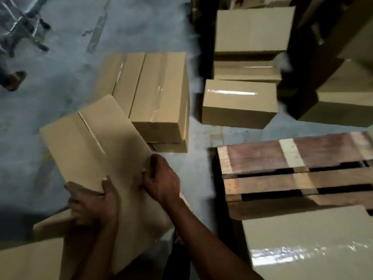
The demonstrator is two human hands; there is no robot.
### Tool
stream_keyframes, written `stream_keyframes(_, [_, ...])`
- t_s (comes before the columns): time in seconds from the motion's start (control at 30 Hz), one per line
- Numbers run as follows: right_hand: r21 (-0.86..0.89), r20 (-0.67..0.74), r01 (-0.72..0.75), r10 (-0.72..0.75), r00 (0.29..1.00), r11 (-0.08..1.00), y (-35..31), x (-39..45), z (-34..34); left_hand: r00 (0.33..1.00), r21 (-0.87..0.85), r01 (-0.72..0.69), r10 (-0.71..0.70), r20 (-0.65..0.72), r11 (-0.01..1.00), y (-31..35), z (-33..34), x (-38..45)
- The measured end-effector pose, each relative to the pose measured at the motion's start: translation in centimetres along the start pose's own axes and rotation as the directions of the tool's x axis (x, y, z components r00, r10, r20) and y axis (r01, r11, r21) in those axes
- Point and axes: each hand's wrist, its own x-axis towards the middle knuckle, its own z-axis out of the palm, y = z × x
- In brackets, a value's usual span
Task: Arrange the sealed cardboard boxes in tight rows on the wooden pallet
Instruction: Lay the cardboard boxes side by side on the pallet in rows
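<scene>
We see a taped brown cardboard box (96,142) tilted at lower left of the frame, lifted at its near edge. Above it, sealed boxes (153,93) lie side by side on the floor at upper centre. Another sealed box (238,104) sits right of centre. The wooden pallet (292,168) lies at right, with one sealed box (302,245) on its near end at lower right.
</scene>
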Motion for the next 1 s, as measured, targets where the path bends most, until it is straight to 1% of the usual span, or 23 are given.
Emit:
stream_keyframes(0.03, [-0.032, 0.015, 0.021, -0.021, 1.0, 0.999, -0.8, -1.1, -0.9, 0.995, -0.018, -0.097, 0.098, 0.023, 0.995, 1.7, -0.6, -1.0])
stream_keyframes(0.07, [-0.047, 0.053, 0.025, -0.022, 0.998, 0.999, -1.5, -2.4, -1.3, 0.988, -0.016, -0.143, 0.144, 0.063, 0.99, 3.4, -1.1, -2.5])
stream_keyframes(0.1, [-0.014, 0.07, -0.007, 0.008, 0.998, 1.0, -2.1, -3.4, -1.6, 0.98, -0.032, -0.152, 0.155, 0.127, 0.988, 4.7, -1.3, -4.1])
stream_keyframes(0.17, [0.091, 0.044, -0.105, 0.101, 0.994, 0.99, -2.1, -5.6, -1.9, 0.972, -0.006, -0.126, 0.124, 0.201, 0.992, 5.0, -2.1, -6.6])
stream_keyframes(0.2, [0.105, 0.045, -0.108, 0.103, 0.994, 0.989, -1.3, -5.8, -2.2, 0.968, -0.019, -0.112, 0.114, 0.222, 0.993, 4.8, -1.9, -7.1])
stream_keyframes(0.27, [0.077, 0.103, -0.103, 0.095, 0.99, 0.992, 1.7, -5.7, -2.9, 0.958, -0.006, -0.148, 0.145, 0.247, 0.989, 3.6, -1.0, -7.4])
stream_keyframes(0.33, [0.032, 0.159, -0.105, 0.098, 0.982, 0.994, 5.3, -5.5, -2.7, 0.95, 0.072, -0.179, 0.153, 0.271, 0.981, 1.3, 0.9, -7.5])
stream_keyframes(0.43, [0.067, 0.192, -0.174, 0.159, 0.968, 0.982, 9.6, -6.6, -1.0, 0.9, 0.162, -0.304, 0.227, 0.373, 0.939, -0.8, 3.4, -8.9])
stream_keyframes(0.5, [0.06, 0.242, -0.224, 0.204, 0.949, 0.973, 12.1, -6.9, 0.1, 0.879, 0.165, -0.3, 0.205, 0.431, 0.94, -1.0, 5.1, -9.3])
stream_keyframes(0.57, [0.091, 0.24, -0.286, 0.258, 0.936, 0.954, 14.7, -6.9, 0.7, 0.854, 0.172, -0.274, 0.158, 0.496, 0.946, -1.3, 6.9, -8.5])
stream_keyframes(0.63, [0.112, 0.192, -0.324, 0.299, 0.935, 0.939, 17.1, -6.1, 0.2, 0.826, 0.196, -0.302, 0.154, 0.542, 0.933, -1.7, 8.7, -6.6])
stream_keyframes(0.73, [0.03, 0.206, -0.293, 0.281, 0.937, 0.956, 20.5, -3.6, -0.3, 0.792, 0.216, -0.45, 0.276, 0.545, 0.866, -1.4, 11.0, -4.1])
stream_keyframes(0.8, [0.01, 0.189, -0.25, 0.244, 0.951, 0.968, 21.3, -1.8, 0.0, 0.725, 0.099, -0.573, 0.447, 0.525, 0.813, -0.6, 12.3, -2.7])
stream_keyframes(0.83, [0.009, 0.169, -0.229, 0.224, 0.96, 0.974, 21.5, -0.9, 0.4, 0.689, 0.024, -0.631, 0.545, 0.478, 0.776, -0.4, 13.1, -1.9])
stream_keyframes(0.87, [0.012, 0.164, -0.205, 0.2, 0.966, 0.979, 21.6, 0.0, 0.9, 0.67, -0.027, -0.671, 0.621, 0.407, 0.741, -0.6, 13.8, -1.1])
stream_keyframes(0.93, [0.045, 0.17, -0.161, 0.151, 0.974, 0.986, 21.6, 1.6, 1.8, 0.675, -0.025, -0.706, 0.684, 0.275, 0.707, -1.4, 15.2, 0.7])
stream_keyframes(1.0, [0.114, 0.116, -0.157, 0.144, 0.983, 0.981, 21.9, 2.9, 2.2, 0.693, -0.001, -0.705, 0.689, 0.214, 0.709, -1.4, 15.8, 1.9])
